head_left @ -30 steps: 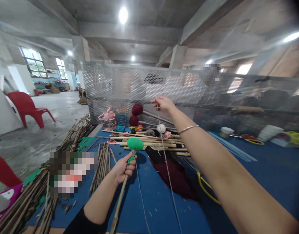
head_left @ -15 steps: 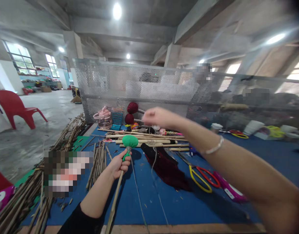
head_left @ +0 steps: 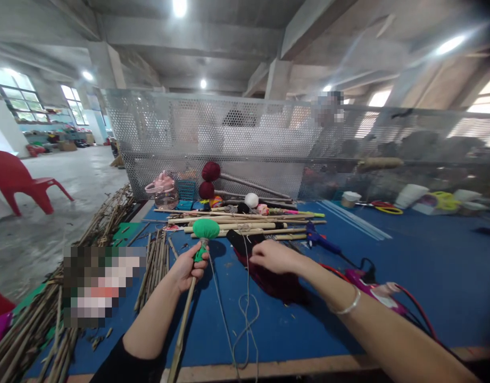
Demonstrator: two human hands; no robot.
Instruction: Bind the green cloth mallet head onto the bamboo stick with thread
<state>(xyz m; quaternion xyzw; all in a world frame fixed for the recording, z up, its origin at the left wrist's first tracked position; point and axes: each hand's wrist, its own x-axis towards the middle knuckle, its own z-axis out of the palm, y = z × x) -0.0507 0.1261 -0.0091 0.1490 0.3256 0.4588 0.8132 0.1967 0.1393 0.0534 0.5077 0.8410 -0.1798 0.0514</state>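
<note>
My left hand (head_left: 190,266) is closed round a wooden stick (head_left: 183,330), just below its rounded head covered in green cloth (head_left: 206,229). Gathered green fabric shows between the fingers, and the neck is bound with grey string. From that neck the string (head_left: 248,314) drops to the table's front edge, loops loosely and rises to my right hand (head_left: 271,256). Those right fingers are pinched together on the string, over a dark red and black cloth (head_left: 276,284). My right forearm mostly covers the scissors; part of a red handle (head_left: 333,271) shows.
Thin sticks (head_left: 152,268) lie left, beside a bundle of branches (head_left: 37,314). Behind are bamboo rods (head_left: 237,229), dark red balls (head_left: 210,171) on sticks and a pink-lidded jar (head_left: 165,191). A blue glue gun (head_left: 322,242) lies right. A perforated metal screen (head_left: 165,133) stands behind.
My right hand has come down from above the rods to the dark red cloth. The string now lies in loose loops. My left hand keeps its grip on the stick.
</note>
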